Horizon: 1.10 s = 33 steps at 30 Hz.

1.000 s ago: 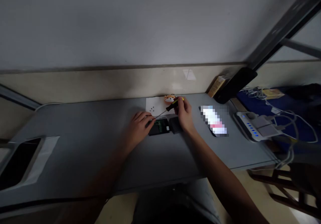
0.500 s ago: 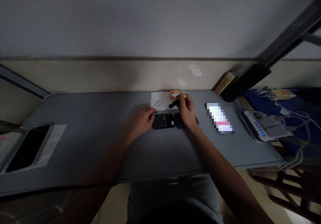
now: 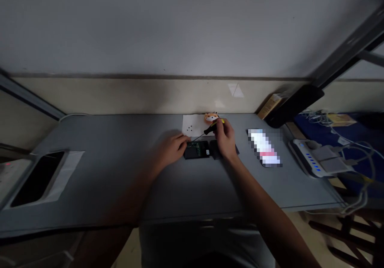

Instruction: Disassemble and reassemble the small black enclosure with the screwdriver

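One black panel (image 3: 214,153) part-hidden by right hand (image 3: 226,141) | screwdriver (image 3: 209,129) tip unclear

Screwdriver (image 3: 210,128) slanting over a black case (image 3: 196,153) with its circuit board (image 3: 194,145) bared.
From the case, the left hand (image 3: 174,150) sits at nine o'clock, fingertips at its edge; the right hand (image 3: 226,139), toward three, grips the screwdriver's yellow-and-black handle. White paper (image 3: 196,131) bearing small dark pieces (image 3: 189,128) lies at twelve, an orange-and-white toy (image 3: 211,117) at one, a lit phone (image 3: 264,148) farther out at three.
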Motion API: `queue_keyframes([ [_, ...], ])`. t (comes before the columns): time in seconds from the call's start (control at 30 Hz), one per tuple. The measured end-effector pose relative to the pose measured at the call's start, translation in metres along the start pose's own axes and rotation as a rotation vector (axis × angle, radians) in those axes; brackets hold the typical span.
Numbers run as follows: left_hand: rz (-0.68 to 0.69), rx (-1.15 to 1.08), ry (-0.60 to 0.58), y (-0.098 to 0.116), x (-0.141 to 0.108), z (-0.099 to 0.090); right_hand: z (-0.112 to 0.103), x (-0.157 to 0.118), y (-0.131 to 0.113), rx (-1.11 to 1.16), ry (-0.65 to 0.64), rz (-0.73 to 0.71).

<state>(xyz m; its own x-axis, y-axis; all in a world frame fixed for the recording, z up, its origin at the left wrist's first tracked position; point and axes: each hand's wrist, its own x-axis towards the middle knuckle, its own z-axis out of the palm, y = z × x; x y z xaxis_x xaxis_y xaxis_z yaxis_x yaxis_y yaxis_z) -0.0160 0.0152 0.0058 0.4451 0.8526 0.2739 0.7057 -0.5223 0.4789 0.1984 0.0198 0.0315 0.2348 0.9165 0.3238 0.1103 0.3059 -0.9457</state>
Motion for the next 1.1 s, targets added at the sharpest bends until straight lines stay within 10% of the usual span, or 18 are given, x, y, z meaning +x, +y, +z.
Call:
queue_keyframes([
  [1.1, -0.036, -0.025, -0.034, 0.0027, -0.0011, 0.0006, -0.0014, 0.0011, -0.0029, 0.033, -0.026, 0.002],
])
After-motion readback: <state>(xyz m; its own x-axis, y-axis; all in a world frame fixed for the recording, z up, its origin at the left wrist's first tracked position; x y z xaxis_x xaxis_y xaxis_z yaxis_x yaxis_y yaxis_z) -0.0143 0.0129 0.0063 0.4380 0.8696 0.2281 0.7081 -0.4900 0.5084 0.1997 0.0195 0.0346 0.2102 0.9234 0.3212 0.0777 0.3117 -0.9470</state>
